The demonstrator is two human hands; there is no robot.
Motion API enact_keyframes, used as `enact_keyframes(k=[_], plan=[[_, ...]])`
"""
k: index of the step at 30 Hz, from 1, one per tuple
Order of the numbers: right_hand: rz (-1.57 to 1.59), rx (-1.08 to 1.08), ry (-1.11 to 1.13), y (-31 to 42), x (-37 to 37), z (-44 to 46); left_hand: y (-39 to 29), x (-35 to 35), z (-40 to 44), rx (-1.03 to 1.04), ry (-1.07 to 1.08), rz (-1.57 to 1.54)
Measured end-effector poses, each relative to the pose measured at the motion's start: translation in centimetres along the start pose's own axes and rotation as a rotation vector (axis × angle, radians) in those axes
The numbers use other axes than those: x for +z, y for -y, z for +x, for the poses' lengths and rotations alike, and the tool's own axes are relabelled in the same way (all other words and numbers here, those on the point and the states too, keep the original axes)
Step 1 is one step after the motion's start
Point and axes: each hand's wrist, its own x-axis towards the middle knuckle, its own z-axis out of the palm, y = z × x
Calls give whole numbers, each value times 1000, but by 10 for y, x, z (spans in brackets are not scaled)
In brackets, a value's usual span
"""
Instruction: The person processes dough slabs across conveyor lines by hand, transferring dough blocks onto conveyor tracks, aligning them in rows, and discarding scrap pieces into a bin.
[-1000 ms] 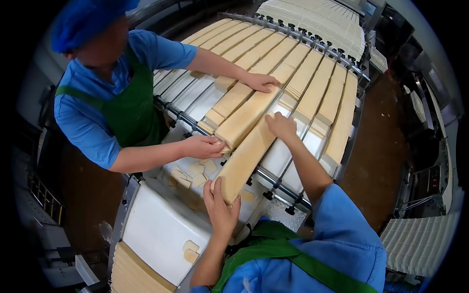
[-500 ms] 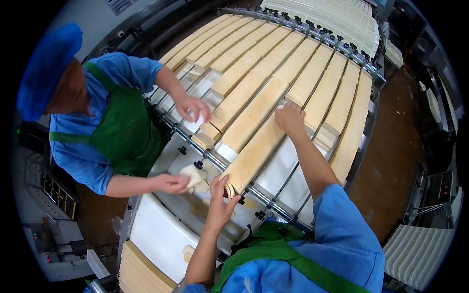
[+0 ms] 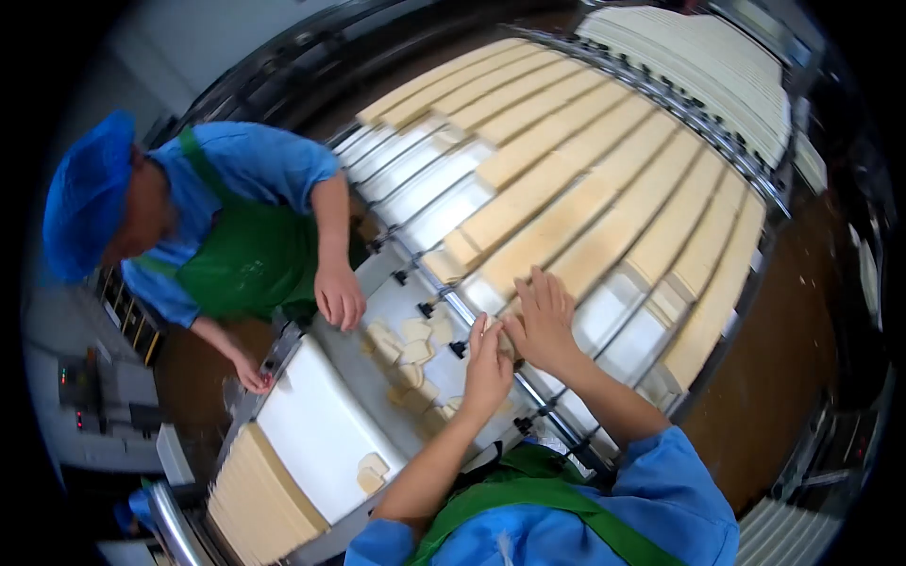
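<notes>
Long rows of thin pale slices [image 3: 590,253], stood face to face, lie between metal rods on the slanted white table. My right hand [image 3: 547,325] rests on the near end of one row, its fingers stretched along the top. Right beside it, my left hand [image 3: 488,377] has its fingers bent around the end of that row, against a few slices at the front rail. The slices between my hands are partly hidden. Loose slices [image 3: 415,351] lie scattered in the white trough just left of my left hand.
A co-worker in a green apron [image 3: 250,255] stands at the left, one hand by the trough and one at the panel's edge. A metal rail [image 3: 453,304] with black knobs crosses the table's front. A slice stack [image 3: 260,500] sits at lower left.
My right hand has come down the row towards my left hand. The co-worker's hands have drawn back from the rows, and the slice held there is gone. The camera view has shifted.
</notes>
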Motion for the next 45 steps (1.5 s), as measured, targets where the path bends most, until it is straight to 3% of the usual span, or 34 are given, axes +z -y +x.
enact_keyframes(k=[3, 5, 6, 8, 10, 12, 14, 16, 24, 25, 27, 30, 36, 40, 42, 45], plan=[[-132, -14, 178, 7, 21, -15, 10, -10, -32, 12, -316, 73], [-181, -24, 260, 4, 17, -13, 20, -27, -59, -16, -325, 44], [-187, -108, 133, -11, 35, -19, 26, -37, -74, -37, -327, 23], [-116, 34, 175, 15, 18, -12, 30, -56, -107, -146, -349, 125], [-209, -47, 159, 27, 20, -19, 39, -80, -140, -194, -478, 289], [-131, -148, 130, 37, 29, -28, 54, -98, -173, -178, -507, 117], [-9, -270, 80, 61, 37, -41, 58, -118, -209, -289, -607, 14], [84, -329, 166, 94, 40, -53, 75, -133, -244, -332, -805, -54], [464, -694, 391, 253, 57, -119, 144, -237, -403, -604, -1489, 452], [598, -662, 483, 273, 61, -127, 157, -250, -425, -607, -1499, 444], [628, -740, 518, 314, 61, -142, 184, -271, -464, -864, -1524, 527], [682, -849, 585, 380, 59, -163, 227, -293, -499, -933, -1438, 487], [742, -958, 682, 486, 98, -191, 234, -326, -481, -1029, -1206, 304], [571, -978, 731, 537, 169, -201, 231, -331, -478, -847, -1205, 198], [426, -966, 674, 557, 225, -208, 211, -339, -468, -999, -1076, 259], [152, -914, 623, 598, 287, -206, 211, -341, -463, -1041, -965, 399]])
